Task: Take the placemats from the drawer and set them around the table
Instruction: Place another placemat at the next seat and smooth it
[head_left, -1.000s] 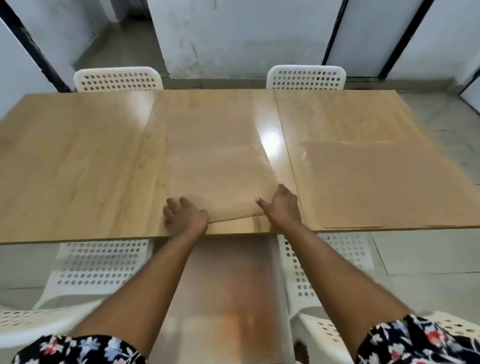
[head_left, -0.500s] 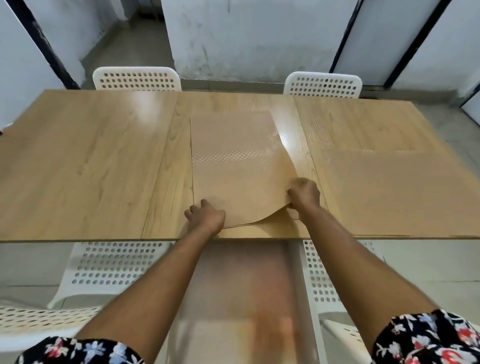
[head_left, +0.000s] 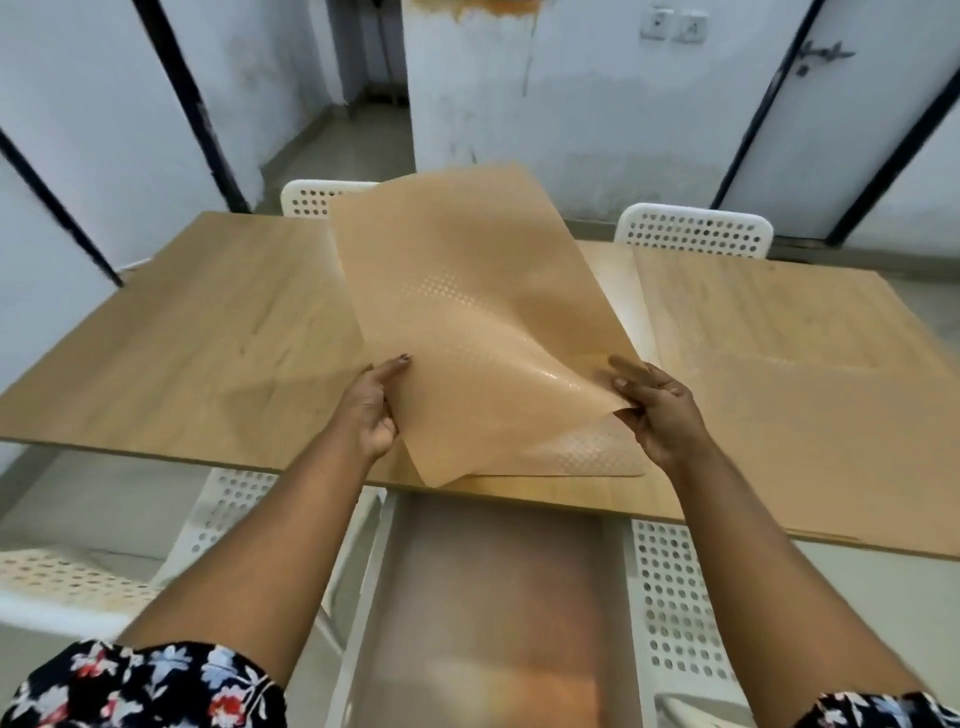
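Hands, left hand (head_left: 370, 410) and right hand (head_left: 657, 410), pinch lifted placemat (head_left: 467, 312) above table (head_left: 182, 338).

The top placemat (head_left: 467, 312), which a second ago lies flat on the worktop (head_left: 208, 332), now stands lifted and tilted, its far edge raised above the worktop and its near corner drooping over the near edge. Beneath it another placemat (head_left: 587, 457) is now uncovered. The left hand (head_left: 371, 410), pressed flat before, now holds the mat's left edge; the right hand (head_left: 657, 410) has its grip on the right edge.
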